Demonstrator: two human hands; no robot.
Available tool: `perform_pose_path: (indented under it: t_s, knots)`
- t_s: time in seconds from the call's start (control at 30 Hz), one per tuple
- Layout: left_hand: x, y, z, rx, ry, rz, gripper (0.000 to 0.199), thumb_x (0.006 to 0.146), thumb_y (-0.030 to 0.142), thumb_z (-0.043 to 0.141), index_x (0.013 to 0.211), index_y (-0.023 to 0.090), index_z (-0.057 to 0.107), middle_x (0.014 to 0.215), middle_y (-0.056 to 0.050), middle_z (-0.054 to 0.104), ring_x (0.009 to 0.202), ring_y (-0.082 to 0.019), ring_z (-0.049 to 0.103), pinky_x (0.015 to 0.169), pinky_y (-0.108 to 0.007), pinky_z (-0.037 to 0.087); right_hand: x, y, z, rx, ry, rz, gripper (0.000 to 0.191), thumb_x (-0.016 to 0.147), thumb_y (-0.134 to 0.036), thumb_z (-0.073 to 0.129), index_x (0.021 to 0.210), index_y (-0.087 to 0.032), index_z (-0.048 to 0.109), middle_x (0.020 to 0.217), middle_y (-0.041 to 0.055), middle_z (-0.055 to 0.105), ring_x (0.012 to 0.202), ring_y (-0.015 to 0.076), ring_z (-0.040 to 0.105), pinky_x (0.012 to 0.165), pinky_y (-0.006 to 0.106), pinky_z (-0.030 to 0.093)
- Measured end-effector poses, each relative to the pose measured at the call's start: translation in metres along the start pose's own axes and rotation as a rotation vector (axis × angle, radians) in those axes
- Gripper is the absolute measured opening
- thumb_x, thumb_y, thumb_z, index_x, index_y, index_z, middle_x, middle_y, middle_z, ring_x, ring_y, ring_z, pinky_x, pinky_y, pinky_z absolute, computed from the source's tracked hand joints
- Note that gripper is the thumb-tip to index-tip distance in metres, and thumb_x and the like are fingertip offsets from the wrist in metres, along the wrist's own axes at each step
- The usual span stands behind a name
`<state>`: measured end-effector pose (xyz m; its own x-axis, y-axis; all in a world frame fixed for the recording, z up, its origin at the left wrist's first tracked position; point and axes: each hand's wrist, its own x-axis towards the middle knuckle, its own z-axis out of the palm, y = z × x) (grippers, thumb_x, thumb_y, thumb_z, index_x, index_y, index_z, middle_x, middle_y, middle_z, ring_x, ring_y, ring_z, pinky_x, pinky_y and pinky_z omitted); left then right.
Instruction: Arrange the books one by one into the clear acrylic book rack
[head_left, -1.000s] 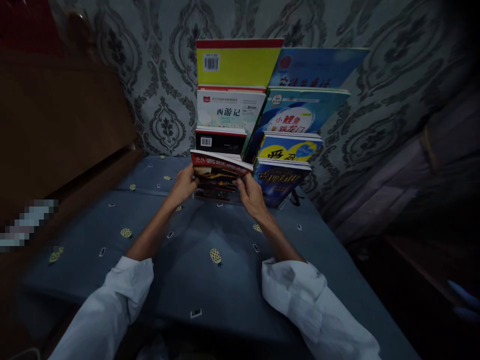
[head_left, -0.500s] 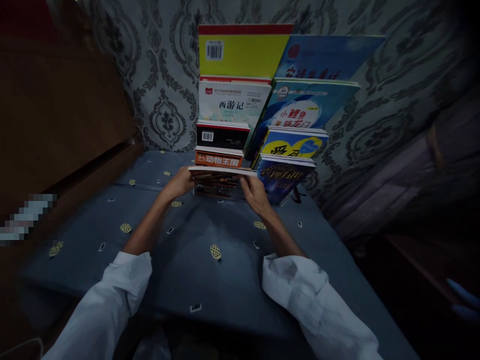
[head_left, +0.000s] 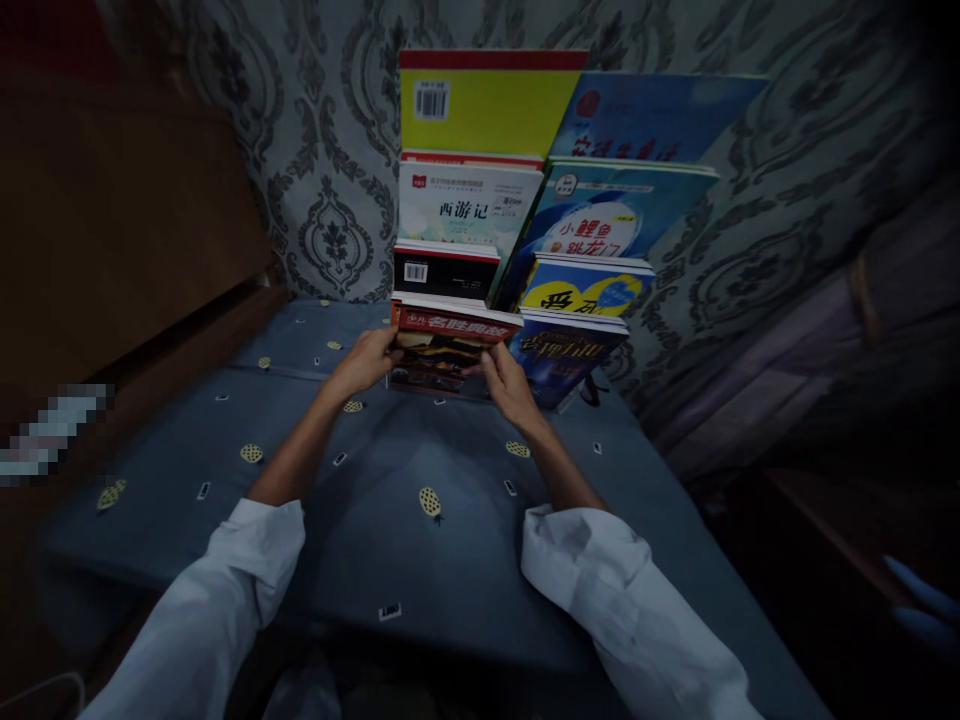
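A book with a red title band and a dark picture cover [head_left: 450, 345] stands at the front of the left column of books. My left hand [head_left: 366, 362] grips its left edge, and my right hand [head_left: 508, 383] grips its right edge with the thumb on the cover. Right behind it are a black book [head_left: 450, 273], a white book [head_left: 465, 205] and a yellow book [head_left: 487, 110]. Beside my right hand stands a dark blue book [head_left: 562, 355], with a yellow-and-blue book [head_left: 592, 288] and two blue books [head_left: 637, 200] behind it.
The books stand on a blue patterned cloth [head_left: 360, 540] against a wall with grey ornament [head_left: 330, 230]. A brown wooden panel [head_left: 120, 230] is at the left. Gathered pale fabric [head_left: 795, 320] hangs at the right.
The held book has tilted back to lean against the books behind, so its cover now shows and the orange book's title is hidden. Both hands stay at its sides.
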<state>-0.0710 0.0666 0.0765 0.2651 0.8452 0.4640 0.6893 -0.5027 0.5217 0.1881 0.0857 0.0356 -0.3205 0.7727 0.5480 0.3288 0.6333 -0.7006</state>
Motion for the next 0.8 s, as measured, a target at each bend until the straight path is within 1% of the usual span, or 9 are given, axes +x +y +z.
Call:
perform_pose_path:
  t_s: [0.1,0.17,0.23,0.3,0.33,0.4,0.5,0.63,0.8]
  knots:
    - [-0.001,0.004,-0.003,0.024,0.057,-0.005,0.035,0.087,0.017,0.056,0.121,0.017,0.063,0.108,-0.008,0.074,0.102,-0.027,0.068,0.093,-0.040,0.053,0.000,-0.005,-0.001,-0.060,-0.004,0.015,0.040,0.101,-0.051,0.032,0.124,-0.023,0.049,0.115,0.0110,0.068,0.081,0.0242,0.072,0.086,0.044,0.054]
    - [-0.002,0.010,-0.003,0.026,0.137,-0.001,0.041,0.090,0.022,0.056,0.131,0.017,0.055,0.108,-0.008,0.072,0.099,-0.025,0.069,0.092,-0.039,0.054,0.000,-0.006,-0.001,-0.093,-0.001,0.020,0.037,0.101,-0.049,0.031,0.119,-0.023,0.050,0.106,0.0097,0.069,0.081,0.0251,0.072,0.084,0.044,0.053]
    - [-0.003,0.018,-0.003,0.044,0.254,0.019,0.053,0.092,0.025,0.057,0.143,0.018,0.042,0.119,-0.010,0.068,0.102,-0.024,0.068,0.093,-0.039,0.054,0.000,-0.006,-0.002,-0.126,0.002,0.014,0.035,0.101,-0.048,0.031,0.116,-0.023,0.051,0.099,0.0095,0.069,0.082,0.0264,0.071,0.083,0.044,0.053]
    - [-0.005,0.029,-0.003,0.083,0.347,0.070,0.061,0.094,0.026,0.054,0.151,0.022,0.031,0.137,-0.011,0.059,0.115,-0.025,0.063,0.100,-0.039,0.051,0.001,-0.006,-0.002,-0.160,0.005,0.008,0.033,0.101,-0.045,0.032,0.112,-0.022,0.052,0.096,0.0099,0.069,0.084,0.0274,0.070,0.083,0.044,0.052]
    - [-0.005,0.034,-0.003,0.108,0.367,0.098,0.061,0.096,0.026,0.052,0.152,0.024,0.028,0.144,-0.011,0.054,0.123,-0.025,0.059,0.103,-0.039,0.048,0.001,-0.006,-0.002,-0.174,0.008,0.007,0.032,0.101,-0.044,0.032,0.111,-0.022,0.052,0.095,0.0101,0.069,0.085,0.0276,0.069,0.084,0.044,0.052]
    - [-0.007,0.042,-0.004,0.154,0.364,0.135,0.058,0.098,0.024,0.047,0.153,0.026,0.029,0.150,-0.009,0.048,0.132,-0.026,0.052,0.108,-0.039,0.045,0.001,-0.006,-0.002,-0.194,0.012,0.008,0.029,0.101,-0.043,0.032,0.108,-0.023,0.052,0.095,0.0100,0.069,0.086,0.0274,0.068,0.085,0.044,0.051]
    - [-0.008,0.046,-0.007,0.193,0.341,0.135,0.055,0.099,0.020,0.041,0.153,0.027,0.032,0.148,-0.007,0.051,0.134,-0.027,0.051,0.110,-0.039,0.043,0.001,-0.007,-0.002,-0.213,0.010,0.004,0.026,0.100,-0.040,0.032,0.106,-0.022,0.051,0.094,0.0097,0.069,0.085,0.0265,0.067,0.084,0.043,0.051]
    - [-0.008,0.043,-0.011,0.235,0.346,0.114,0.055,0.098,0.015,0.037,0.152,0.026,0.036,0.145,-0.006,0.055,0.131,-0.026,0.054,0.109,-0.041,0.044,0.001,-0.009,0.000,-0.224,0.006,-0.015,0.021,0.099,-0.034,0.033,0.104,-0.022,0.050,0.095,0.0103,0.068,0.085,0.0257,0.067,0.083,0.042,0.051]
    - [-0.007,0.039,-0.012,0.247,0.330,0.110,0.055,0.098,0.014,0.035,0.152,0.026,0.036,0.145,-0.006,0.055,0.131,-0.025,0.054,0.110,-0.039,0.043,0.000,-0.011,0.005,-0.263,0.004,0.013,0.020,0.098,-0.029,0.033,0.105,-0.021,0.049,0.095,0.0111,0.066,0.083,0.0257,0.066,0.080,0.042,0.052]
